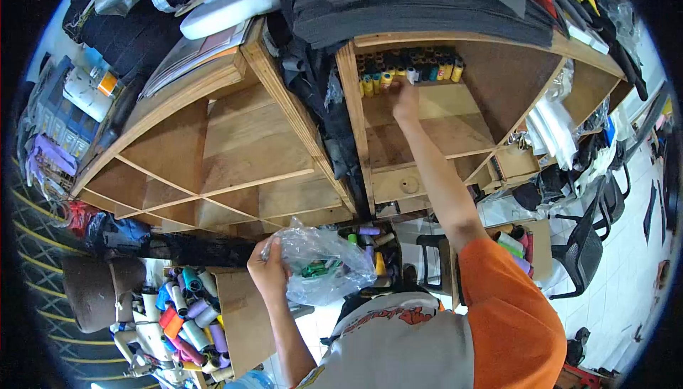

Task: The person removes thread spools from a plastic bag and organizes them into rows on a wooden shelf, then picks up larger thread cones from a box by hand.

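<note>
My left hand (268,268) is closed on the edge of a clear plastic bag (334,250), which hangs in front of my chest. Inside the bag lie several green items (320,269), blurred by the plastic. My right hand (405,101) reaches up into the right wooden shelf, its fingers closed around a small pale-topped thread spool (412,75) at the front of a row. Beside it stand several yellow thread spools (368,85), with a few teal and dark ones, packed in rows. My fingers partly hide the spool they grip.
Dark folded fabric (420,12) is stacked on top of the right shelf. A left wooden shelf unit (256,133) stands alongside. Below left, a cardboard box (242,314) stands by many coloured thread cones (196,332). A black chair (580,250) is at the right.
</note>
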`<state>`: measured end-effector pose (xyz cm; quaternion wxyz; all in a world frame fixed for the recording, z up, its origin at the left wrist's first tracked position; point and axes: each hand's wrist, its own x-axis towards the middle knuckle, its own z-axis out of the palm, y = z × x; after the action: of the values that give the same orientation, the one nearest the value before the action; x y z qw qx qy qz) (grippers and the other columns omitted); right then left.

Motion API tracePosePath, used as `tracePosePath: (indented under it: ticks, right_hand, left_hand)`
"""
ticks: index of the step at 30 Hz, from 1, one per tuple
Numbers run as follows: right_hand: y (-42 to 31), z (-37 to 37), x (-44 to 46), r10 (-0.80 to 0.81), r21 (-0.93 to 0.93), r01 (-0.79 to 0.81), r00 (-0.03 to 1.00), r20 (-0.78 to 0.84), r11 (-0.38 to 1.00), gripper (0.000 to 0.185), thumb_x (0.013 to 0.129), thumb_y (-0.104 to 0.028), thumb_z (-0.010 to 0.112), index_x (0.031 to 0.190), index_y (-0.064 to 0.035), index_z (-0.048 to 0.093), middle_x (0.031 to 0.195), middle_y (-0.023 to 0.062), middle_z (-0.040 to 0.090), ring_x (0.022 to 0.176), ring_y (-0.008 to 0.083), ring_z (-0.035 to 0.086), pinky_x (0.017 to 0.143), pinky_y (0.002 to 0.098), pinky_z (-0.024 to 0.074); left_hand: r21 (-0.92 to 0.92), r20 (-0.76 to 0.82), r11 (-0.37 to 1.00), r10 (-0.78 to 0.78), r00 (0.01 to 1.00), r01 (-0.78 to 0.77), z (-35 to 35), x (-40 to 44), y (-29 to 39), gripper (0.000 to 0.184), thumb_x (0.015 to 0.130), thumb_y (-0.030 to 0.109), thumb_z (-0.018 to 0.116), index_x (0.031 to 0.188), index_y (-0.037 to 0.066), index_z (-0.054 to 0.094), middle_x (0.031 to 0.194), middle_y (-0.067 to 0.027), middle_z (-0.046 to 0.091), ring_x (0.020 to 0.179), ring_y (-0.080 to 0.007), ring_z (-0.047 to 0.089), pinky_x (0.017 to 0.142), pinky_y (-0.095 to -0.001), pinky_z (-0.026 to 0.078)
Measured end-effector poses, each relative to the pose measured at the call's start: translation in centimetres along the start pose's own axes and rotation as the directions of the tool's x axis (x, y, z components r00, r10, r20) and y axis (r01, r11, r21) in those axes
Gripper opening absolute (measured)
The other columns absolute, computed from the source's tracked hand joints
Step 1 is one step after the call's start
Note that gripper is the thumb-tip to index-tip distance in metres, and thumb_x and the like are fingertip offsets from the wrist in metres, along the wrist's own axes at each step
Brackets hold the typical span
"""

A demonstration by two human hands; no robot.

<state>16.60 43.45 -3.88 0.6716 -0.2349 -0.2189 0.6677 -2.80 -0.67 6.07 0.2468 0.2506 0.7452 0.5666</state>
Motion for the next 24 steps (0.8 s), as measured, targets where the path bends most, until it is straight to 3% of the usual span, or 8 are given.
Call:
tracePosePath:
  ticks: [3, 5, 13, 16, 18, 20, 22, 24]
  right_hand:
    - [1.1, 0.4, -0.2, -0.265, -0.46, 0.26, 0.963, 0.055, 0.849, 0.011, 0.079, -0.008, 0.06, 0.088, -0.0011, 0.061, 0.075, 0.0086, 0.065, 0.071, 0.0168, 0.062, 0.065, 0.0295, 0.0494]
    - [0.4, 2.1, -2.2, -0.493, -0.834, 0.378, 0.857, 0.15, 0.402, 0.014, 0.077, -0.01, 0.062, 0.089, -0.0025, 0.061, 0.074, 0.0126, 0.065, 0.071, 0.0217, 0.064, 0.066, 0.0335, 0.0502]
    - [0.0, 1.8, -2.5, -0.495, -0.929, 0.371, 0.807, 0.322, 0.0, 0.02, 0.078, -0.018, 0.064, 0.092, -0.0039, 0.061, 0.077, 0.0167, 0.065, 0.076, 0.0283, 0.065, 0.065, 0.0351, 0.0492]
    - [0.2, 1.4, -2.3, -0.454, -0.939, 0.336, 0.85, 0.267, 0.078, 0.023, 0.078, -0.019, 0.065, 0.094, -0.0038, 0.061, 0.078, 0.0167, 0.066, 0.077, 0.0279, 0.066, 0.066, 0.0346, 0.0495]
    - [0.3, 1.5, -2.0, -0.452, -0.871, 0.304, 0.885, 0.108, 0.386, 0.022, 0.075, -0.013, 0.066, 0.093, 0.0, 0.061, 0.079, 0.0165, 0.066, 0.077, 0.0284, 0.065, 0.066, 0.0369, 0.0501]
    - [-0.1, 0.8, -2.7, -0.45, -0.905, 0.283, 0.885, 0.119, 0.318, 0.023, 0.075, -0.012, 0.066, 0.092, 0.0028, 0.061, 0.079, 0.0159, 0.066, 0.077, 0.0286, 0.065, 0.064, 0.0373, 0.0507]
    - [-2.6, 1.0, -6.1, -0.407, -0.952, 0.273, 0.86, 0.307, -0.141, 0.025, 0.079, -0.017, 0.064, 0.092, 0.0045, 0.06, 0.077, 0.015, 0.065, 0.075, 0.0284, 0.065, 0.062, 0.036, 0.0513]
    - [-4.1, 3.4, -11.8, -0.141, -0.521, 0.132, 0.99, 0.022, 0.843, 0.028, 0.084, -0.018, 0.06, 0.094, 0.0073, 0.058, 0.081, 0.0175, 0.064, 0.073, 0.0287, 0.065, 0.06, 0.0334, 0.0534]
  left_hand:
    - [-0.007, -0.027, 1.0, -0.004, 1.0, 0.004, -0.7, 0.0, -0.6, 0.019, 0.086, 0.015, 0.063, 0.089, -0.003, 0.064, 0.056, -0.002, 0.053, 0.035, -0.0063, 0.04, 0.032, -0.023, 0.028]
    - [-0.013, -0.045, 1.0, -0.01, 0.999, 0.01, -1.2, 0.0, -0.8, 0.018, 0.085, 0.015, 0.063, 0.089, -0.003, 0.064, 0.056, -0.0025, 0.054, 0.035, -0.0066, 0.04, 0.032, -0.0233, 0.028]
    - [-0.002, -0.056, 1.0, -0.027, 0.998, 0.027, -1.6, 0.2, -1.7, 0.02, 0.085, 0.016, 0.064, 0.09, -0.003, 0.063, 0.058, -0.0037, 0.054, 0.035, -0.0073, 0.041, 0.031, -0.0229, 0.029]
    - [0.013, -0.049, 0.999, -0.031, 0.998, 0.031, -1.2, 0.0, -1.7, 0.02, 0.085, 0.016, 0.063, 0.09, -0.003, 0.063, 0.059, -0.0037, 0.055, 0.036, -0.0074, 0.042, 0.032, -0.0227, 0.03]
    - [0.016, -0.046, 0.999, -0.036, 0.998, 0.037, -0.7, -0.1, -1.0, 0.02, 0.085, 0.015, 0.063, 0.091, -0.003, 0.063, 0.059, -0.0036, 0.055, 0.037, -0.0073, 0.043, 0.033, -0.0225, 0.03]
    - [0.025, -0.024, 0.999, -0.038, 0.999, 0.038, -0.8, 0.1, -1.2, 0.018, 0.086, 0.014, 0.062, 0.09, -0.003, 0.063, 0.058, -0.0034, 0.055, 0.038, -0.0071, 0.043, 0.033, -0.0224, 0.031]
    - [0.023, -0.01, 0.999, -0.028, 1.0, 0.029, -0.3, 0.0, 0.1, 0.019, 0.086, 0.015, 0.062, 0.09, -0.003, 0.063, 0.058, -0.0031, 0.054, 0.038, -0.0071, 0.043, 0.033, -0.0226, 0.031]
    - [0.029, -0.004, 1.0, 0.0, 1.0, 0.0, 0.0, 0.0, 0.4, 0.021, 0.086, 0.017, 0.062, 0.091, -0.004, 0.063, 0.057, -0.0029, 0.054, 0.037, -0.007, 0.043, 0.033, -0.0228, 0.03]
